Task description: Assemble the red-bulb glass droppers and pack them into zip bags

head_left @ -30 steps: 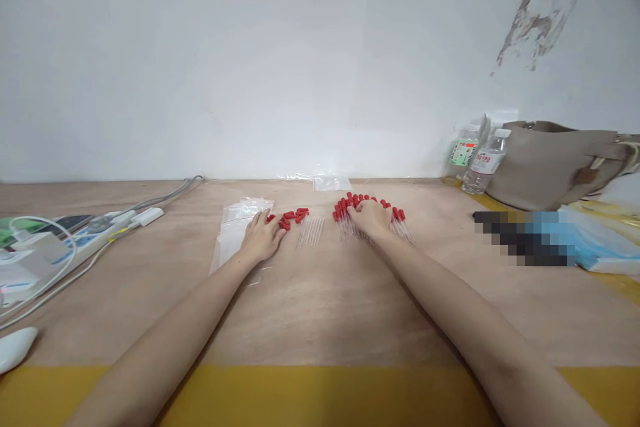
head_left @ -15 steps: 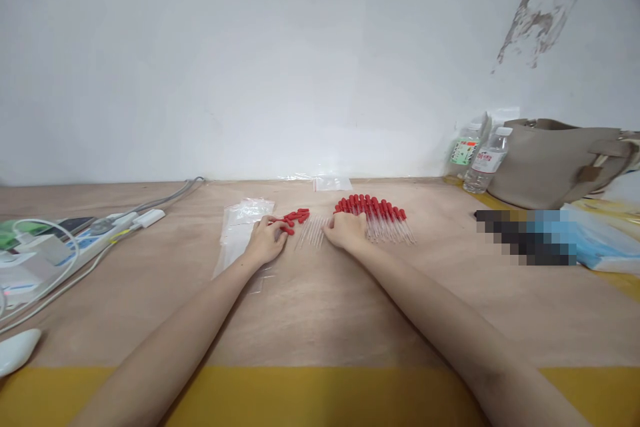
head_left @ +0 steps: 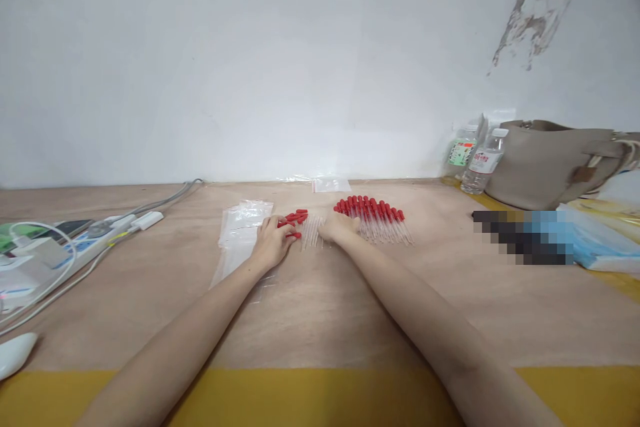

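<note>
Crowding clear tubes [head_left: 313,237], left hand [head_left: 273,245], right hand [head_left: 340,227], grips indistinct

We face a white wall [head_left: 250,67], scuffed above the beige bag [head_left: 545,163]; left of the bag spreads a brown tabletop [head_left: 325,307], yellow-edged.

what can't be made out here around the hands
Head view only:
Left hand: fingers hide whether its grip shuts on a red bulb.
Right hand: fingertips hidden by its own back, over the clear tubes.
Pixelated patch: masks what lies there.
Bottle labels: too small to read.
</note>
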The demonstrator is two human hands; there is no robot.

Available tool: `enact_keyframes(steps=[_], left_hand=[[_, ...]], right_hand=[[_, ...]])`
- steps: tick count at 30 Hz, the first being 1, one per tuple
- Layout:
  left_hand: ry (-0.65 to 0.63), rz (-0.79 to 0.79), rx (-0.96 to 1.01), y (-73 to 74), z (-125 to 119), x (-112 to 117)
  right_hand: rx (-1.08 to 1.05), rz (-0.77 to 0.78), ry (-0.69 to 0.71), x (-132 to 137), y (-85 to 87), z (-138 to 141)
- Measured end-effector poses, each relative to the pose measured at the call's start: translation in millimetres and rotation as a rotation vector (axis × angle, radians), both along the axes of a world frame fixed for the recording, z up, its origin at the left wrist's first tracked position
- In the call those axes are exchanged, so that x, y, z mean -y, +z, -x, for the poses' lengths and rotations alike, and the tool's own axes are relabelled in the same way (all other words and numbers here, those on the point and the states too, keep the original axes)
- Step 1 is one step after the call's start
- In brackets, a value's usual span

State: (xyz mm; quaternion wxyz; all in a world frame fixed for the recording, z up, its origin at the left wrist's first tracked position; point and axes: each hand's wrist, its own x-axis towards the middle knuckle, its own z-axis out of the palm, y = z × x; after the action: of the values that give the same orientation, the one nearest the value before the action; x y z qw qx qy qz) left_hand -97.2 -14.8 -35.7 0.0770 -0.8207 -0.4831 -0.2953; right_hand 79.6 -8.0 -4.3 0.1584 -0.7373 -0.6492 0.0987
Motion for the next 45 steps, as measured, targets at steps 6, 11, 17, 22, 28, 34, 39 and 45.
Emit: enact_keyframes(steps=[6, 11, 17, 22, 28, 34, 39, 45], left_hand=[[-0.103, -0.009, 0.286, 10.7, -2, 5], [-0.172, 0.14, 0.633, 17.7, -14, 20], [-0.421, 0.571, 0.833, 17.6, -42, 56], [-0.417, 0.758, 0.904, 11.2, -54, 73], [-0.408, 0.854, 1.022, 9.5, -54, 74], [-0.426, 0.871, 1.066, 11.2, -55, 74], [-0.412, 0.873, 1.09, 9.9, -58, 75], [-0.387, 0.99, 1.108, 8.2, -60, 76]], right_hand=[[-0.066, -0.145, 0.07, 16, -0.9, -17], [-0.188, -0.397, 0.342, 53, -14.6, -51], [-0.178, -0.581, 0.552, 93, -33.2, -78], [-0.158, -0.59, 0.611, 108, -32.5, -76], [-0.168, -0.623, 0.598, 108, -35.0, -74], [-0.176, -0.598, 0.606, 109, -33.3, -74], [-0.194, -0.541, 0.637, 112, -30.6, -73], [-0.237, -0.479, 0.669, 113, -31.5, -71]])
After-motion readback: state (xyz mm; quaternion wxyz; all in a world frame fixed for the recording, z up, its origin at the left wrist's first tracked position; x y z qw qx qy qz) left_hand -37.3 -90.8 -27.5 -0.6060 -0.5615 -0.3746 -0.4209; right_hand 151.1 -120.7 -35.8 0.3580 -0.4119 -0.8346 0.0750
